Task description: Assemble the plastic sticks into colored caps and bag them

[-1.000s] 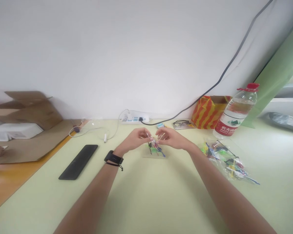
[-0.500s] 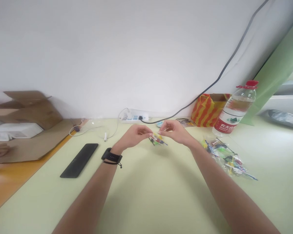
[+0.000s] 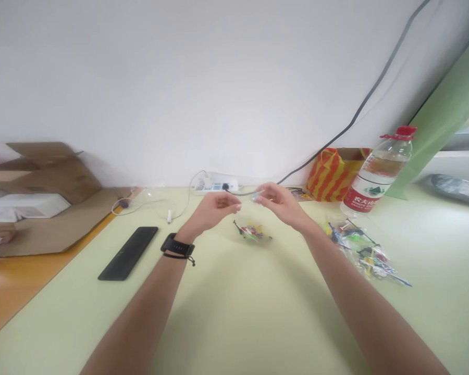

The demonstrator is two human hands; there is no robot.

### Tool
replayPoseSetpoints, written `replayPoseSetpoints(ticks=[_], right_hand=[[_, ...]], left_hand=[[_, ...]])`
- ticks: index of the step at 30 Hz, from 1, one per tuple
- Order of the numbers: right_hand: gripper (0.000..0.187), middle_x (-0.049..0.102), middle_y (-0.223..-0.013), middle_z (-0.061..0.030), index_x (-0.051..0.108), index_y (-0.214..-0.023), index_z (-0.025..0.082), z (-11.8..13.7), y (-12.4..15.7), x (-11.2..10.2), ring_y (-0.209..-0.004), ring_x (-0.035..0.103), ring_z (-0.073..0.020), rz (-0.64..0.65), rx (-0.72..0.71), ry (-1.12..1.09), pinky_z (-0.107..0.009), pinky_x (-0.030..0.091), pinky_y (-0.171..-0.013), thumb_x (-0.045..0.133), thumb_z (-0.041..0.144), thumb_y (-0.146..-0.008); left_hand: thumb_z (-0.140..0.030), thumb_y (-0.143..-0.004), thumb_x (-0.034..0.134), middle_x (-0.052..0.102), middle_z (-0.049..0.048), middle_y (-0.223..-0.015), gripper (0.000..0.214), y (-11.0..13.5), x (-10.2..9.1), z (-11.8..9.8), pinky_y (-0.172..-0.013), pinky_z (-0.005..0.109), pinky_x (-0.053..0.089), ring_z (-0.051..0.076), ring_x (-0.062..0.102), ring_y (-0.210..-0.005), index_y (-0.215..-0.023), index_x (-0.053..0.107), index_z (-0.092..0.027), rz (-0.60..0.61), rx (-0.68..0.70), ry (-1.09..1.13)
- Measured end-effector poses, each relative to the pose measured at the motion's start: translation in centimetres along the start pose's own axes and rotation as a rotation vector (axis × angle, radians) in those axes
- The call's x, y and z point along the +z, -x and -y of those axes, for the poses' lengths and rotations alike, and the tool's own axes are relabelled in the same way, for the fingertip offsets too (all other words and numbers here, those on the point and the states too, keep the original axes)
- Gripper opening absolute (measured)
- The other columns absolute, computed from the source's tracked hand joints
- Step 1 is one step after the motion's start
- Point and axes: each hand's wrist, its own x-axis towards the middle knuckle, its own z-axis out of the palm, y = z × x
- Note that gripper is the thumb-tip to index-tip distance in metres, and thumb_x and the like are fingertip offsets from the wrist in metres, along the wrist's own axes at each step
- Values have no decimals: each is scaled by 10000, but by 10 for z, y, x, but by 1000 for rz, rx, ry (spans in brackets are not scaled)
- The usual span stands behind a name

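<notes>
My left hand [image 3: 214,208], with a black watch on the wrist, and my right hand [image 3: 277,200] are raised above the pale green table [image 3: 234,312], fingertips pinched and close together. Between them stretches something thin and clear, perhaps a small plastic bag [image 3: 250,194]. Below the hands a small heap of coloured plastic pieces [image 3: 252,232] lies on the table. What exactly each hand pinches is too small to name with certainty.
A clear bag of coloured pieces [image 3: 361,252] lies to the right, beside a water bottle [image 3: 377,174] and a striped bag [image 3: 332,174]. A black phone [image 3: 128,252] lies left. Cardboard [image 3: 47,208], a power strip [image 3: 217,185] and cables line the wall.
Both hands rose and moved toward the wall. The coloured pieces that were between my fingers now lie loose on the table below them.
</notes>
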Motion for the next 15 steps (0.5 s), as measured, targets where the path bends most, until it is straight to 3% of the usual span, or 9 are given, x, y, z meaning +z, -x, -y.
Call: replayPoseSetpoints(ticks=[3,5,7,12,15], right_hand=[[494,709,-1086,-43,536,-1269,290,-5,3,-3,-957,686,-200,67,109,-50,-373,550,-867,742,435,-844],[527,696,-1042,-20,514,-1272,299,-11,4,-4,-884,693,-183,114,157,-126,-379,565,-848,761,409,-820],[476,671,-938,15,534,-1201,295,-17,3,-5,-790,684,-162,66,156,-204,-376,575,-821,769,398,-800],[203,688,-871,-17,640,-860,220,-28,-7,-6,-755,661,-157,-122,118,-280,-377,579,-834,752,367,-779],[155,717,-902,-57,704,-834,200,-34,-11,-11,-840,693,-191,-258,156,-334,-405,576,-924,747,337,-775]], left_hand=[[-466,-774,810,766,89,-925,328,-4,-3,5,-839,401,582,212,710,-799,-912,726,-180,-202,-20,116],[-461,-760,823,769,92,-923,340,-7,-6,10,-844,404,586,198,711,-778,-881,690,-172,-314,-31,204],[-453,-758,826,770,92,-907,347,-8,-10,14,-861,408,585,198,720,-792,-861,655,-168,-375,-35,263],[-468,-762,818,776,110,-1005,381,-7,-20,19,-891,407,580,228,747,-872,-942,645,-180,-333,-137,262],[-599,-838,692,763,136,-1117,469,-5,-26,25,-842,392,576,251,738,-918,-1061,676,-188,-313,-230,164]])
